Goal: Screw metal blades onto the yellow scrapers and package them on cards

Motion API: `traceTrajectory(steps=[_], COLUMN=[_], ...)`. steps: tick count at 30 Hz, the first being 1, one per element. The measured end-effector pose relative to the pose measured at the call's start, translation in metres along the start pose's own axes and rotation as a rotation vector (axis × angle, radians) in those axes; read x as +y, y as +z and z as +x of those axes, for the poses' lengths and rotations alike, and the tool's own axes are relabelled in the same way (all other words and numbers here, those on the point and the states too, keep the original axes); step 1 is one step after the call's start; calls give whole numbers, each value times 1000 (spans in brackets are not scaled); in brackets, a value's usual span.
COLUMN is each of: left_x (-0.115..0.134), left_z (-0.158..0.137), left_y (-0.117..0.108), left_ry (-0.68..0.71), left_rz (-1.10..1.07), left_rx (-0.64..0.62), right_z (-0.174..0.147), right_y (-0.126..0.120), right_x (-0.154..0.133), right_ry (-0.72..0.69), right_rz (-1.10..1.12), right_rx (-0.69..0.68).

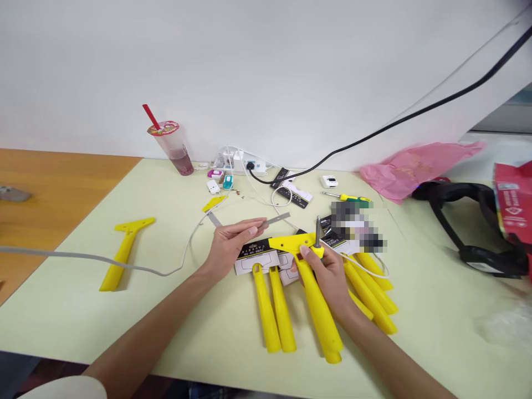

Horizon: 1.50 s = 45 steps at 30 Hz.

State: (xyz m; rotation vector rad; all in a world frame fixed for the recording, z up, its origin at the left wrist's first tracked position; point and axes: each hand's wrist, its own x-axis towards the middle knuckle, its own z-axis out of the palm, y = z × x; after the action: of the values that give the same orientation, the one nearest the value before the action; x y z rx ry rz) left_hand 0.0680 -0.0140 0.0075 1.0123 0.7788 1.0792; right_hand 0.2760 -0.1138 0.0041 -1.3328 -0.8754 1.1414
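The hands were apart: the left hand pinched a thin metal blade, while the right hand was closed round a yellow scraper near its head, above the table, with a metal shaft standing up beside the thumb. Pinched near one end, the blade could have twisted or slipped, and a careless regrip might have nicked a finger if its edge was sharp. Sharing one hand between scraper and shaft might have let either drop onto the carded handles nearby. Farther left, the grey cable could have caught the left forearm on a wide swing. The fingers hid one end of the blade, and the palm hid how the shaft was gripped. The right forearm partly covered more yellow handles, pixelation masked the cards behind them, and the frame cut off a red bag.
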Motion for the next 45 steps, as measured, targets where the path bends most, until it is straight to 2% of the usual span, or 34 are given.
traceTrajectory(steps=[6, 13, 26, 31, 40, 45], left_x=[-7, -9, -15, -25, -25, -26], left_z=[-7, -9, -15, -9, -16, -12], left_y=[5, 9, 14, 10, 13, 9], left_ry=[-95, -124, -96, -49, -18, 29], left_rz=[106, 93, -86, -172, -188, -226], left_rx=[-51, 48, 16, 51, -80, -36], right_z=[2, 8, 3, 2, 1, -5], right_y=[1, -3, 3, 4, 7, 10], right_x=[-4, -2, 4, 4, 12, 13], right_ry=[-89, -87, -155, -216, -355, -402], right_rz=[-80, -94, -150, -197, -241, -221], right_rx=[31, 59, 83, 85, 45, 13])
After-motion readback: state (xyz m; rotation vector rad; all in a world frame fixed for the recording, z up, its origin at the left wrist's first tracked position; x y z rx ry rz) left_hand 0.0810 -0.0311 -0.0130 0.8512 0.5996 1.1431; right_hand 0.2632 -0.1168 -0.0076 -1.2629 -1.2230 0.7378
